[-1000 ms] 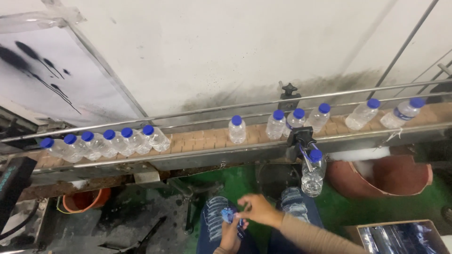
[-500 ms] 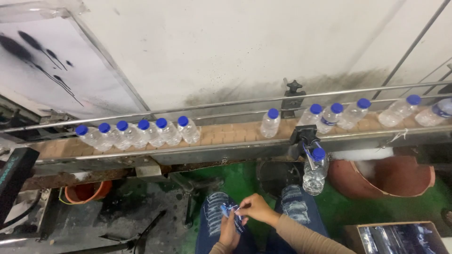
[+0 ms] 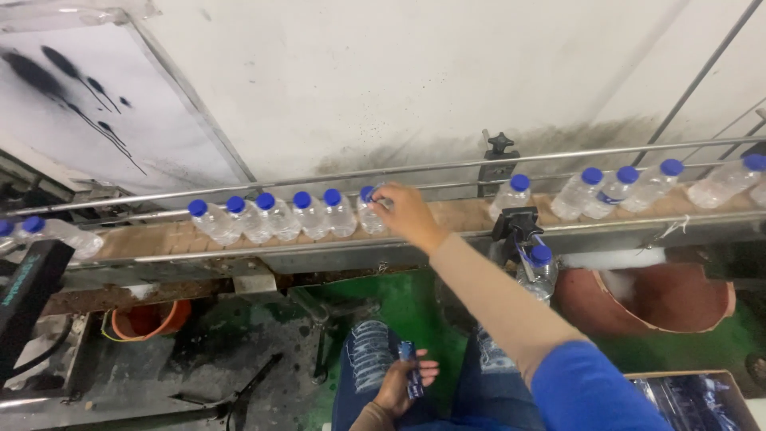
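Right hand (image 3: 408, 214): fingers grasping upright bottle (image 3: 372, 211), directly at its fingertips. Left hand (image 3: 403, 385): far nearer the body, holding blue label (image 3: 410, 369).

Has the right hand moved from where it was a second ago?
Yes. The right hand has gone up from the lap to the conveyor, touching a blue-capped bottle left of the black knob bracket. The left hand holds a blue strip.

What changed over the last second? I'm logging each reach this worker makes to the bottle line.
The right hand left the lap and reached up to the conveyor, closing on the last bottle of the blue-capped row, which had moved right along the belt. The left hand stayed in the lap, holding the small blue label. The hanging bottle by the black bracket stayed put.
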